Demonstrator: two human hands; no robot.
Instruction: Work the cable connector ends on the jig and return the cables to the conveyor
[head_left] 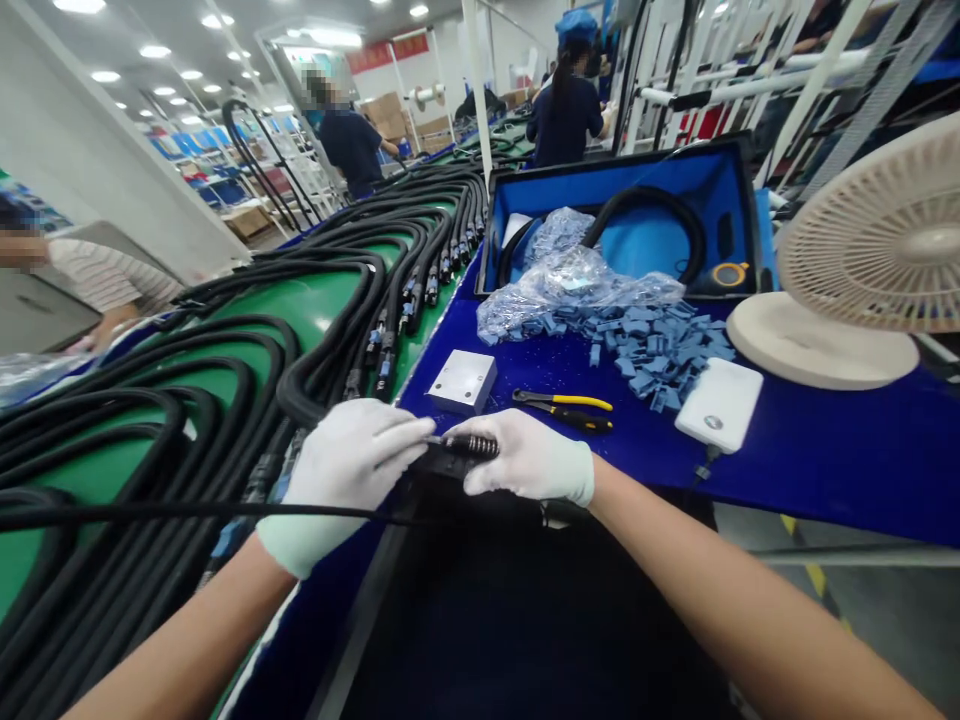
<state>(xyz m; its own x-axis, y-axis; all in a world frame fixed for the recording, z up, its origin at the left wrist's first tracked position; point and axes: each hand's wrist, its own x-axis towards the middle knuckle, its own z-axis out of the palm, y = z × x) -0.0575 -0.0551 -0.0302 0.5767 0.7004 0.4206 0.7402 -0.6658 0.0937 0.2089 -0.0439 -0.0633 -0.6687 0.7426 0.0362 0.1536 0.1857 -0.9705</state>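
Both my hands wear white gloves and meet at the near edge of the blue table. My left hand is closed round the end of a black cable that runs off to the left. My right hand pinches the cable's black ribbed connector from the right. The connector sits between the two hands, partly hidden by my fingers. Just beyond lie yellow-handled pliers and a small grey metal block.
Several thick black cables lie looped on the green conveyor at left. A pile of small blue plastic parts and clear bags, a white box, a white fan and an open blue case stand on the table. Other people work farther back and at left.
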